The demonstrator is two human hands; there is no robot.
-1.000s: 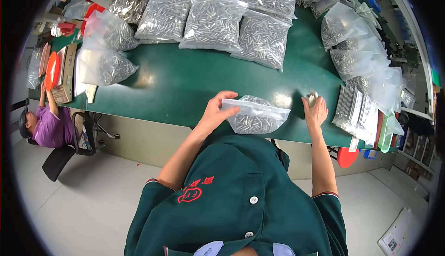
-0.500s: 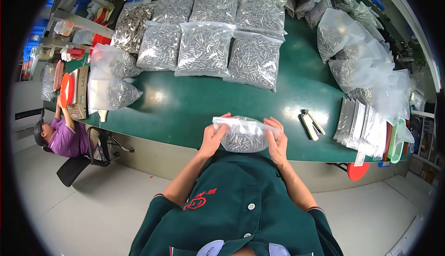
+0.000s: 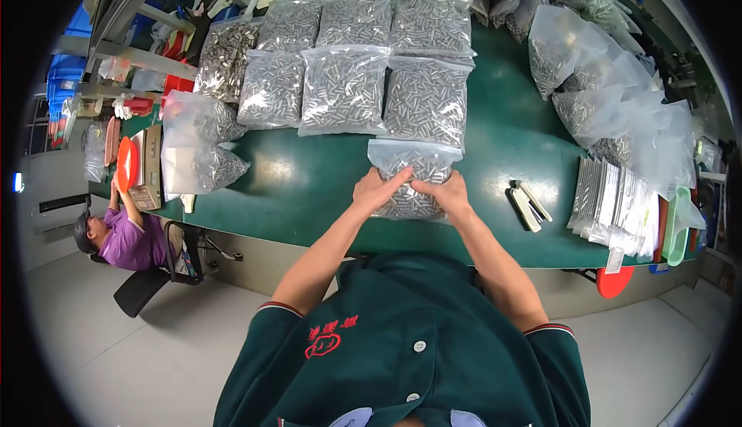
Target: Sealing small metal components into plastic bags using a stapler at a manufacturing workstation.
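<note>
A clear plastic zip bag [image 3: 412,207] full of small metal cylinders lies on the green table just ahead of me. My left hand [image 3: 378,190] grips its left side, thumb pressed on the top face. From the right side my right hand [image 3: 448,193] grips the same bag, its thumb almost meeting the other one. The fingers under the bag's sides are hidden. The zip edge points away from me, touching or close to the near edge of a filled bag [image 3: 425,102] in the rows beyond.
Two rows of filled bags [image 3: 344,91] lie across the table [image 3: 506,125]. At right are a stapler [image 3: 529,206], a stack of white packets [image 3: 614,203] and looser bags [image 3: 587,110]. More bags [image 3: 209,166] stand at left, near a seated person [image 3: 135,238] holding an orange-red tray [image 3: 127,166].
Both hands have moved the bag forward from the table's front edge toward the rows. Their grip has shifted from its upper corners to its sides, thumbs now on top.
</note>
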